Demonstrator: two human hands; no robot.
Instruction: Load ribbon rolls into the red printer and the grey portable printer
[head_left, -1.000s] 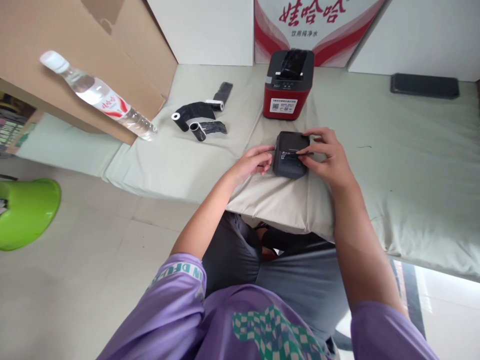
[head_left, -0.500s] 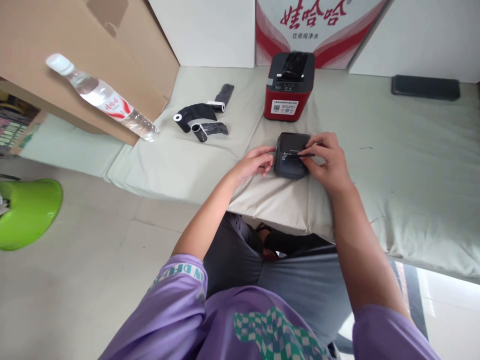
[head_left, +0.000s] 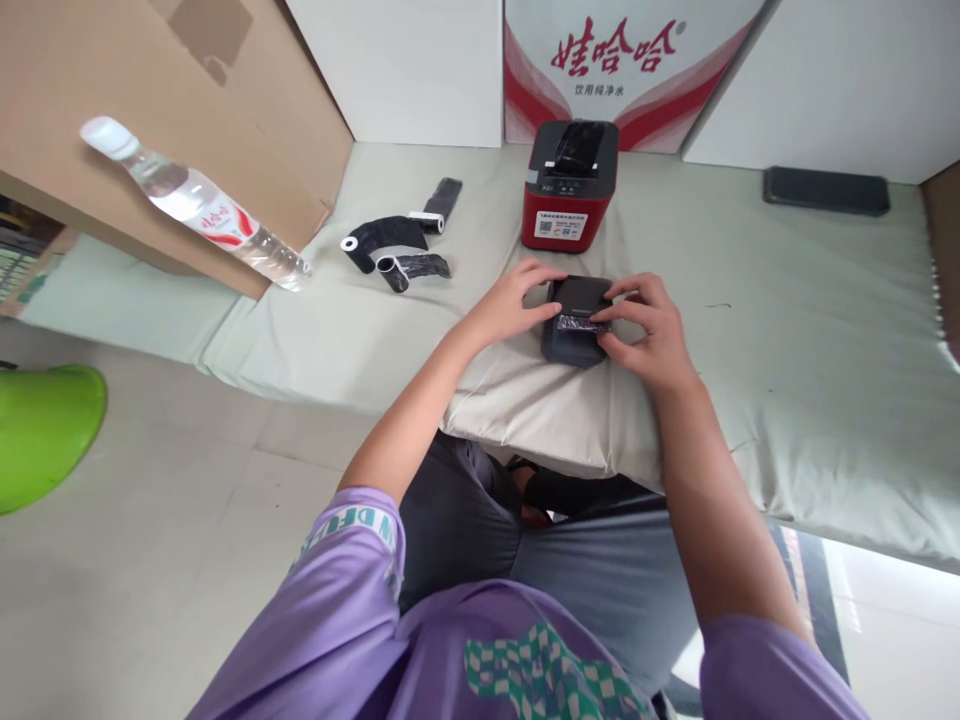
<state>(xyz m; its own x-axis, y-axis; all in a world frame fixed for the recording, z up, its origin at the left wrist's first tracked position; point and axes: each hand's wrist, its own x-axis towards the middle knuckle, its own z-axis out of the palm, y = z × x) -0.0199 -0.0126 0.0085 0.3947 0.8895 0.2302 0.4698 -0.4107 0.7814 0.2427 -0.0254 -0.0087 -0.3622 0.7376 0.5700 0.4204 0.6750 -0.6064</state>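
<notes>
A small black portable printer [head_left: 577,350] lies on the cloth-covered surface in front of me. A shiny black paper strip [head_left: 576,324] stretches across the slot on its top. My left hand [head_left: 519,302] grips the printer's left side, with a fingertip at the back corner and the thumb by the slot. At the other side, my right hand [head_left: 651,325] has its index finger and thumb closed around the strip's right end. Another of its fingertips rests on the lid edge. Just behind stands a red and black receipt printer [head_left: 564,222], with black paper sticking out of its top.
Several partly unrolled black paper rolls [head_left: 390,240] lie to the left. Beyond them, a water bottle [head_left: 217,222] leans by a cardboard box [head_left: 255,120]. A flat black case [head_left: 825,190] is at the back right, and a green stool [head_left: 52,430] stands on the floor.
My left hand has moved up and taken hold of the portable printer's left side. The strip now lies flatter and shows more across the slot. The view has shifted slightly.
</notes>
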